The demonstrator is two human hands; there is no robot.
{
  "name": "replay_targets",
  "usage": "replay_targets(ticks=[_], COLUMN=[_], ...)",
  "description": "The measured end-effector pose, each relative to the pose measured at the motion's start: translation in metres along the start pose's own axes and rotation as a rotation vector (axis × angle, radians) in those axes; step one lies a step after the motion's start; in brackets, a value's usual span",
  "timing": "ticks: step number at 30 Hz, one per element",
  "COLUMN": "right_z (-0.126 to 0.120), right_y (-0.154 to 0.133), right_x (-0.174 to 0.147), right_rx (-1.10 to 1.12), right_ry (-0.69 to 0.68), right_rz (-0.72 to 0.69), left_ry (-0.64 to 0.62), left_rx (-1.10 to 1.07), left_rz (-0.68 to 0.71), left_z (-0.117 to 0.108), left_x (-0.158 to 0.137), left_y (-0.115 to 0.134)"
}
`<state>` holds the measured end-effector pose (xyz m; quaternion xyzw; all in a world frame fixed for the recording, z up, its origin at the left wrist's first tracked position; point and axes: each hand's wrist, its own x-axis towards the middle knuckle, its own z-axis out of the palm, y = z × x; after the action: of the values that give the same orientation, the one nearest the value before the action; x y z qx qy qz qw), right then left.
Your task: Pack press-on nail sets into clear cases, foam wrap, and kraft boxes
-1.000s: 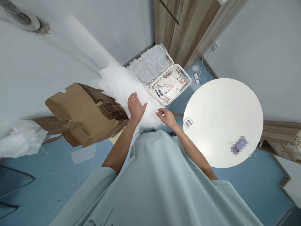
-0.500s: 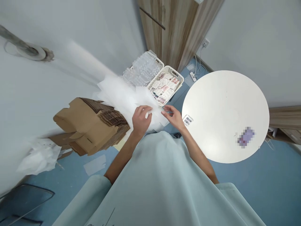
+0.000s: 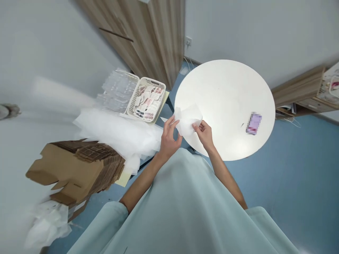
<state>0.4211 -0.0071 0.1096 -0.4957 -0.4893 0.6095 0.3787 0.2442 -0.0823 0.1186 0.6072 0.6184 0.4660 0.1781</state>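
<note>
Between my hands, over the near left edge of the round white table, is a thin, translucent white sheet [image 3: 188, 120]; whether it is a single layer or a bag I cannot tell. My right hand [image 3: 205, 134] pinches its right side between thumb and fingers. At the left side, my left hand [image 3: 169, 137] has curled fingers on the sheet, the thumb standing apart. A white corner pokes out beyond those fingers. Left of my hands lies a pile of similar white sheets [image 3: 119, 132].
A white basket [image 3: 129, 112] of small printed packets stands beside stacked clear plastic trays [image 3: 118, 90]. Folded brown cardboard boxes [image 3: 71, 167] are at the left. On the round table [image 3: 225, 88] lies a blurred purple object [image 3: 254, 123]. A wooden cabinet [image 3: 148, 38] stands behind.
My view has turned right. Both hands have moved from over the white pile to the round table's edge, bringing a white sheet along. The small clear container at that edge no longer shows.
</note>
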Motion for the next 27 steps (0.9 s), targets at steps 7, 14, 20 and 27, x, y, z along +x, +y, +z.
replay_targets(ticks=[7, 14, 20, 27], right_z=[-0.094, -0.154, -0.188, -0.211], right_y=[0.013, 0.059, 0.117, 0.149], right_x=[-0.015, -0.015, -0.016, -0.026], right_rx=[0.085, 0.255, 0.238, -0.419], right_ry=[0.146, 0.248, 0.329, 0.294], right_rz=[0.051, 0.120, 0.259, 0.228], left_ry=[-0.257, -0.480, -0.557, -0.692], left_rx=[-0.028, 0.273, 0.369, 0.447], left_rz=[-0.160, 0.055, 0.144, 0.091], left_z=[0.064, 0.118, 0.150, 0.165], left_x=[0.018, 0.036, 0.030, 0.019], left_y=[-0.004, -0.020, -0.044, -0.064])
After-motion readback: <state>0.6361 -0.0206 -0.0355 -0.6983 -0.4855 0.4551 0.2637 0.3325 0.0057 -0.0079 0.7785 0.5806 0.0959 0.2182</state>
